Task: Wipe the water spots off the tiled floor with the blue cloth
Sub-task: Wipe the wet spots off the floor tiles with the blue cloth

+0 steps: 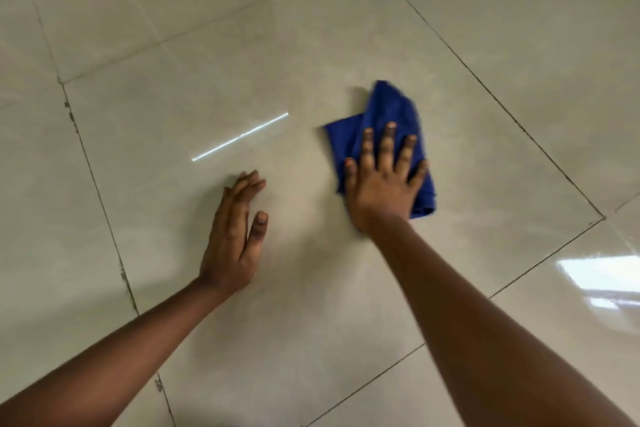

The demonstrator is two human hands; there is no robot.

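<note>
A crumpled blue cloth [388, 107] lies on the glossy beige tiled floor [207, 87], right of the middle. My right hand [381, 180] presses flat on the cloth with its fingers spread, covering the cloth's near half. My left hand [235, 236] rests flat on the bare tile to the left of the cloth, fingers together, holding nothing. No water spots stand out on the tile; the surface around the cloth looks slightly blurred.
Dark grout lines [93, 184] cross the floor diagonally on the left and right. A thin bright reflection of a light [239, 137] lies left of the cloth, and a window glare [602, 281] shines at the right edge.
</note>
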